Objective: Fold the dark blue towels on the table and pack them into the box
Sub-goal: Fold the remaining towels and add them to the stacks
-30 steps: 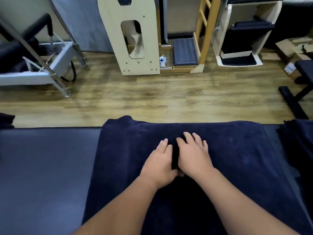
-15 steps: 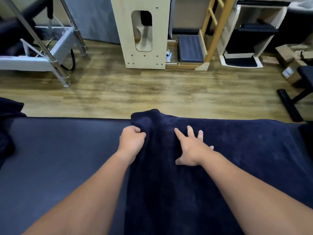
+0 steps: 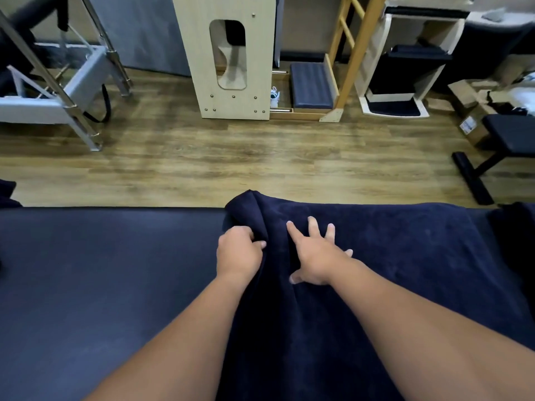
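My left hand is fisted around the towel's left edge, cloth bunched inside my curled fingers, a ridge of fabric rising just past my knuckles to the far corner. My right hand lies flat on the towel just beside it, palm down, fingers fanned, holding nothing. The towel is spread over the right part of the table, its far edge running along the table's far side, the near part lying between my forearms. Beyond the table there's wooden floor. No box in my view.
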A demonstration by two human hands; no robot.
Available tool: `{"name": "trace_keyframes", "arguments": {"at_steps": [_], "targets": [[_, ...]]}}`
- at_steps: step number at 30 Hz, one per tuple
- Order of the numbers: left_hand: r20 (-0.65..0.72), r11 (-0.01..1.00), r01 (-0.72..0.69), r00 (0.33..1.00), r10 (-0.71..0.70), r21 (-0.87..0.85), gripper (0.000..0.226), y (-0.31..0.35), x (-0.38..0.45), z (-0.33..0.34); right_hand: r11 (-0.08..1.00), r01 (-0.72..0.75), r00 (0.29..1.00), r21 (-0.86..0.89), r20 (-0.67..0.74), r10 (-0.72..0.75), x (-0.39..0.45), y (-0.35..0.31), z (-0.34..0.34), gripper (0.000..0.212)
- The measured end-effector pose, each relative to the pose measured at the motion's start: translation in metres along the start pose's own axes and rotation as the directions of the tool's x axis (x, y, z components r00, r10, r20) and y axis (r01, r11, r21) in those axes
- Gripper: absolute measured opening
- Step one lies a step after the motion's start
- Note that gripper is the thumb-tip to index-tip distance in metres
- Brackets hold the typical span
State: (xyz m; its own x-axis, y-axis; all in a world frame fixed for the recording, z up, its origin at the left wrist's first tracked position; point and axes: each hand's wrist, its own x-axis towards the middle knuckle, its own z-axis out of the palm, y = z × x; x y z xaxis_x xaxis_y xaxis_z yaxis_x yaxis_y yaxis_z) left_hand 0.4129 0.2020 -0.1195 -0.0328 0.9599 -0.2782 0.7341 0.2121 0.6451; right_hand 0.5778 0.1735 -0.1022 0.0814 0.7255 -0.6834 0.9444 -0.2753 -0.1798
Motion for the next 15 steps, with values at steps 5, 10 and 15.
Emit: {"name": "trace_keyframes", "arguments": {"at_steps": [5,10,15], "targets": [[-0.117,0.974,0.130,0.981,-0.154,-0.186,0.045,-0.007,0.004,-0.012,1.000,0.016,1.000,-0.003,0.005,-0.016,0.001,0.001,0.000,0.125],[-0.234,0.966,0.190,0.945,-0.228,-0.177,0.030,-0.038,0.025,-0.070,1.000,0.017,1.000,-0.015,0.013,-0.017,0.001,0.002,-0.001,0.124],[0.008,0.859,0.235,0.966,-0.259,-0.455,0.026,-0.038,0.026,-0.070,1.000,0.014,1.000,-0.026,0.010,-0.014,0.001,0.001,0.000,0.123]]}}
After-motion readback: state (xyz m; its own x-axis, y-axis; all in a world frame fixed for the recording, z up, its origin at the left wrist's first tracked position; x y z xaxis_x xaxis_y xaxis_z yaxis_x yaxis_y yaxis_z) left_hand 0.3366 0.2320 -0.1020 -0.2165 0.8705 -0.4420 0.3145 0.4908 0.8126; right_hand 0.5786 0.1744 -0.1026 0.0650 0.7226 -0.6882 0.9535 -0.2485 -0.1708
